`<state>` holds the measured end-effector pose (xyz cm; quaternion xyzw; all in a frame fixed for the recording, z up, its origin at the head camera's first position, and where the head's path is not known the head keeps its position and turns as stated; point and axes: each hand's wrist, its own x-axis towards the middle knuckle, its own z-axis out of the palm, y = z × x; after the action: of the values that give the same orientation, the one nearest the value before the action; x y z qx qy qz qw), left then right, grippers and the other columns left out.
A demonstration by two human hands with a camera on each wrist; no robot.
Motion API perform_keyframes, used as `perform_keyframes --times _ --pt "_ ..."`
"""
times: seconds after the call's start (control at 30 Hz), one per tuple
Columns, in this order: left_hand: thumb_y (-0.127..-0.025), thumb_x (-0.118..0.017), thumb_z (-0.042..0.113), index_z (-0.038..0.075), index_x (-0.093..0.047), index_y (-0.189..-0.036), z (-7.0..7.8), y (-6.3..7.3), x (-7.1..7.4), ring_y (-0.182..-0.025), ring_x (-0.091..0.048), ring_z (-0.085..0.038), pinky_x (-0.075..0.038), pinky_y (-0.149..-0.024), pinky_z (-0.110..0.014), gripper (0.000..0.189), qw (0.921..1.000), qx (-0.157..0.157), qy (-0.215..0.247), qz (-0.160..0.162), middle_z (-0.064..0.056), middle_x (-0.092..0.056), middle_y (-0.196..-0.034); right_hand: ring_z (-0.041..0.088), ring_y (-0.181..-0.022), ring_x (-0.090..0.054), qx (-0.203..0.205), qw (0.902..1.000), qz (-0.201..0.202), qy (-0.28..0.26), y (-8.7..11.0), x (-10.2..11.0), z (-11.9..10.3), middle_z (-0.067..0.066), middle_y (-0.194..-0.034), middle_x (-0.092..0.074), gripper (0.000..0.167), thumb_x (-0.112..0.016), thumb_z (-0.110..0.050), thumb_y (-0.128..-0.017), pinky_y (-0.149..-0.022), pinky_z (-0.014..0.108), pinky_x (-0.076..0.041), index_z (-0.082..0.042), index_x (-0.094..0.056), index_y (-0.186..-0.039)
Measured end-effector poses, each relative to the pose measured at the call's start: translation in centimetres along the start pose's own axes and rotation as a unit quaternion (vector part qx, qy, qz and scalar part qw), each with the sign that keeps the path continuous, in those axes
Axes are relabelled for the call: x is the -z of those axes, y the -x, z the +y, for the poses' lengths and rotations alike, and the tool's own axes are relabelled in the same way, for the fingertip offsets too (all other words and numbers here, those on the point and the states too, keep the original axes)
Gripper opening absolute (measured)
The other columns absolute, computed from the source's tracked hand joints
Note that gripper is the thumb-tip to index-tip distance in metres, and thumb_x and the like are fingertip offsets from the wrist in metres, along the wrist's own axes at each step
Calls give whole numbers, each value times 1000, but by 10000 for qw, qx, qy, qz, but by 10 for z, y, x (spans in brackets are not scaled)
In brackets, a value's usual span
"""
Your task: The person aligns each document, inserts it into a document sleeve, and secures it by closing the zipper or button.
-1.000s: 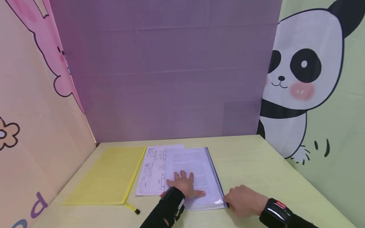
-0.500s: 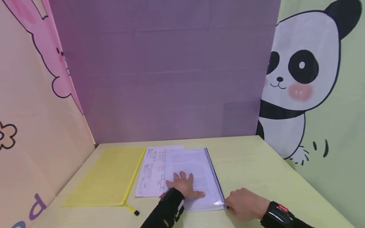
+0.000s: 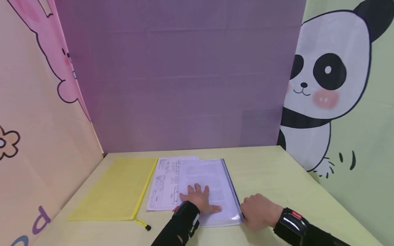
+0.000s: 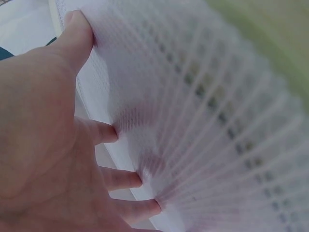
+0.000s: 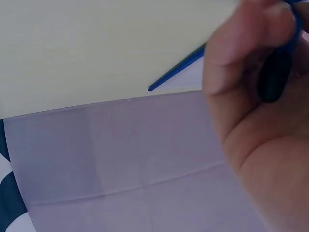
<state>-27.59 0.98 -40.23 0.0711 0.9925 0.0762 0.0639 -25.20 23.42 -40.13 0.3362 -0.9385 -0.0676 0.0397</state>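
Note:
A clear zip file bag with a dark blue zip edge along its right side lies on the table, a printed sheet showing through it. My left hand rests spread on the bag, its fingertips touching the textured plastic in the left wrist view. At the bag's near right corner, my right hand pinches the zip pull, a blue cord with a black end, between curled fingers. Beyond that hand, the far part of the blue zip edge shows in the right wrist view; the slider is hidden.
A printed sheet lies partly under the clear bag. To its left is a yellow zip file bag with a black-ended yellow pull. A purple curtain borders the table's far edge.
My right hand has shifted slightly away from the near corner, up along the zip edge. My left hand stays in place on the bag.

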Motion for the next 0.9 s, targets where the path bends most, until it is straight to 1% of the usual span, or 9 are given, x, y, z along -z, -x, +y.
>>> perform_keyframes --times 0.2,0.33,0.43,0.53,0.6,0.63,0.7,0.77,0.9 --pt "-77 -69 77 19 -49 -152 1 0 1 -143 -35 -44 -33 -104 -74 96 10000 31 -19 -12 -17 -42 -155 13 -55 -43 -618 9977 248 -104 -22 8 3 -5 -64 -48 19 -71 -15 -84 -50 35 -44 -13 -58 -70" --pt "-77 -68 77 20 -49 -151 2 1 2 -143 -35 -43 -34 -105 -73 96 10000 56 -66 -25 -17 -43 -154 14 -63 -47 -943 9925 502 -589 -36 11 5 -3 -71 -53 15 -71 -12 -87 -56 38 -49 -10 -62 -75" --pt "-78 -68 77 21 -49 -151 2 2 2 -143 -35 -43 -34 -105 -73 95 9999 70 -71 -63 -16 -43 -154 18 -73 -54 -811 9862 752 -1233 -47 11 4 2 -79 -58 8 -70 -8 -88 -64 40 -52 -2 -67 -83" --pt "-78 -67 77 21 -49 -152 1 1 1 -143 -35 -43 -33 -105 -73 94 9999 51 -49 -72 -16 -43 -154 31 -92 -64 -447 9759 873 -1949 -59 9 2 15 -97 -67 18 -68 -4 -88 -82 49 -55 10 -68 -100" --pt "-78 -67 77 21 -48 -152 0 1 2 -144 -34 -43 -33 -105 -73 95 9999 48 -32 -82 -16 -42 -155 41 -106 -64 -334 9684 800 -2339 -66 6 -1 25 -109 -66 28 -64 0 -89 -94 54 -52 17 -65 -111" --pt "-78 -67 77 21 -48 -152 0 1 1 -144 -34 -43 -33 -105 -73 95 10000 42 -27 -78 -16 -42 -155 44 -112 -62 -349 9649 729 -2498 -69 4 -3 29 -115 -65 32 -63 2 -90 -99 56 -49 19 -62 -116" --pt "-78 -67 78 21 -48 -153 -1 1 1 -144 -34 -43 -33 -105 -73 96 10000 29 -22 -70 -16 -41 -156 47 -117 -59 -513 9603 560 -2685 -76 1 -5 33 -120 -62 37 -60 4 -89 -102 58 -46 20 -59 -122" --pt "-78 -66 78 21 -47 -153 -2 1 2 -145 -33 -43 -32 -106 -73 96 10000 8 -9 -72 -17 -41 -156 47 -122 -56 -810 9583 327 -2721 -80 -3 -8 33 -125 -60 40 -59 5 -90 -106 58 -43 18 -57 -127" --pt "-79 -66 77 20 -47 -153 -4 3 3 -146 -31 -43 -29 -108 -73 96 9998 -54 91 -143 -18 -40 -158 46 -126 -53 -1184 9639 -176 -2379 -85 -4 -15 30 -130 -59 45 -63 -7 -92 -108 59 -40 8 -58 -134"
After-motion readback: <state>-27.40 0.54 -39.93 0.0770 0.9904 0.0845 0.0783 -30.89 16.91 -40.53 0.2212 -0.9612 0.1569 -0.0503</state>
